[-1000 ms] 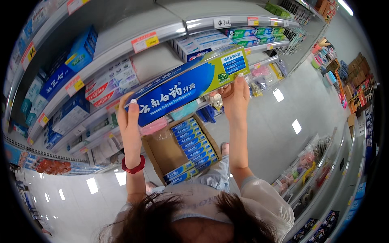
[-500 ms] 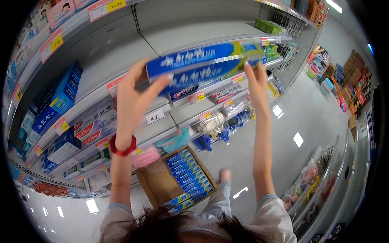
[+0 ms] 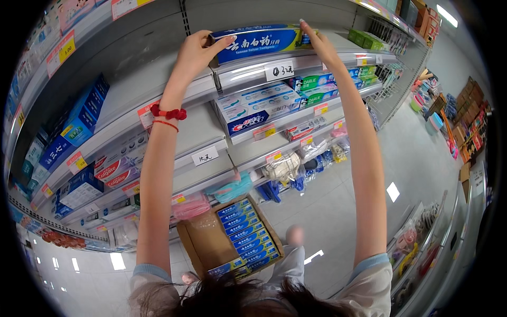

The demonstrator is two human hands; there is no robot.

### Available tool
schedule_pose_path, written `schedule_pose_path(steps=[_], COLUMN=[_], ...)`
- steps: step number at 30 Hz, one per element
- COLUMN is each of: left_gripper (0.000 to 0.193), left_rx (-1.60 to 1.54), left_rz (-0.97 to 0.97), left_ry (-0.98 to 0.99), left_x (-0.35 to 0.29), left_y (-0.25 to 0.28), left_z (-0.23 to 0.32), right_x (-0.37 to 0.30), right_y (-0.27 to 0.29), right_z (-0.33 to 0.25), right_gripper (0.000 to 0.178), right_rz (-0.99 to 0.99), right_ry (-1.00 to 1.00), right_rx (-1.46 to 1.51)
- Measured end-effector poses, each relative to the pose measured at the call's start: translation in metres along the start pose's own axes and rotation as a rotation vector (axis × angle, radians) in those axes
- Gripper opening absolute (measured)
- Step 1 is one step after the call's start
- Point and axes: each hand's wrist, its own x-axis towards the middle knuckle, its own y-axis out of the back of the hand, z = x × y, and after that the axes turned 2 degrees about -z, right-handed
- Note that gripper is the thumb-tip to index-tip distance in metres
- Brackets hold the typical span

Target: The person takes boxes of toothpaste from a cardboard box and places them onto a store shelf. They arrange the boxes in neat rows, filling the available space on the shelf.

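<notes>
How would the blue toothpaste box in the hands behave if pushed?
The toothpaste box is likely stiff: edges look straight between left hand and right hand. Its smooth, shiny-looking face may slide readily. Flat sides make rolling unlikely.

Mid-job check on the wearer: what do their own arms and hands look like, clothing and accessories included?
Off-white short sleeves end in pale blue cuffs. The left wrist carries a thicker red band, bunched at one side, and a thin red cord. The left hand and right hand are gloveless; the right wrist shows no accessory.
</notes>
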Motion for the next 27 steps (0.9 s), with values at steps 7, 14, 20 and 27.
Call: schedule_pose_path(steps=[7,14,20,27], left_gripper=[0.049,0.06,0.067,0.073], left_rx=[0.061,0.107,0.135,0.368], left_rz=[-0.026,0.053,0.008,0.092], left_ry=[0.11,0.048,0.041,-0.091], left_x=[-0.011,-0.005,-0.002,-0.004], left_y=[0.001,-0.005,-0.007,-0.012], left_z=[0.014,-0.001,0.0,0.005], right_x=[-0.007,-0.018,-0.019,0.0], right_y=[-0.002,0.001,0.004,0.0], right_z=[-0.005,-0.009,-0.008,0.008], right_gripper=[0.077,0.065,0.062,0.07], right_rz=[-0.034,-0.03,-0.055,-0.058], right_ry=[0.016,0.119,0.091,0.097], right_rx=[0.009,0.011,-0.056,-0.041])
